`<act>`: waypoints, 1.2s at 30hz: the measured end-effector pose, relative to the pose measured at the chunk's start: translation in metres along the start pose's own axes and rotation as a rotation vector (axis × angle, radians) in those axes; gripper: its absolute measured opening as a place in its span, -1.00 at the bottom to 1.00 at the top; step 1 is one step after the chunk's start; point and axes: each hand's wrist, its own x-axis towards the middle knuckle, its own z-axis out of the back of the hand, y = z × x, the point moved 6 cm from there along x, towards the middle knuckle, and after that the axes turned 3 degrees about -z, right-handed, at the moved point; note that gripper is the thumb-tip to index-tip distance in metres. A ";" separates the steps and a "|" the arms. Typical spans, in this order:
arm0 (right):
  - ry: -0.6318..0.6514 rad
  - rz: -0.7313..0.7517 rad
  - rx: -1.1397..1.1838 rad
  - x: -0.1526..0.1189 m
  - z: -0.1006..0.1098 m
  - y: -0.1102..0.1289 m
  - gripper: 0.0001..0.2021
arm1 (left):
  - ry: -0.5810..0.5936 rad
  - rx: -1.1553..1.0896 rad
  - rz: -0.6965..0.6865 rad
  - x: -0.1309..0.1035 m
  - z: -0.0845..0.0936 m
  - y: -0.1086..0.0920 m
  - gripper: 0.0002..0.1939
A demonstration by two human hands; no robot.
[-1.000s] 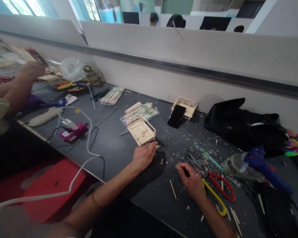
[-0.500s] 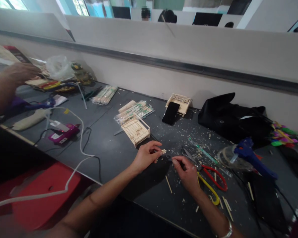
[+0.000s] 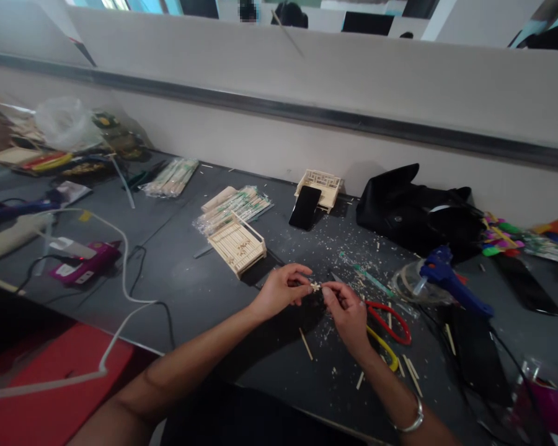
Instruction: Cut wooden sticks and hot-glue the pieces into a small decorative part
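Between my two hands is a small pale flower-shaped wooden piece [image 3: 315, 287]. My left hand [image 3: 283, 290] pinches it between thumb and finger. My right hand [image 3: 346, 308] is closed at its other side, thumb and forefinger pressed together; whether it grips the piece too is hard to make out. Just beyond my left hand stands a small stick-built model [image 3: 237, 246] with little flower pieces on it. Scissors with red and yellow handles [image 3: 393, 322] lie beside and partly behind my right hand. A loose stick [image 3: 305, 344] lies nearer the front edge.
A phone [image 3: 305, 208] leans on another stick model [image 3: 328, 186] by the partition. Bagged sticks [image 3: 239, 207], a black bag [image 3: 411, 214] and a blue glue gun [image 3: 456, 285] lie around. A white cable [image 3: 125, 248] crosses the left side. Wood scraps litter the middle.
The view has shifted to the right. My right hand has come closer to my left hand and the flower piece. The other person's hand at the far left has mostly left the view.
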 end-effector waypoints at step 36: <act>0.009 -0.165 0.035 0.004 -0.001 -0.013 -0.71 | 0.094 -0.198 0.048 0.007 -0.006 0.020 -0.51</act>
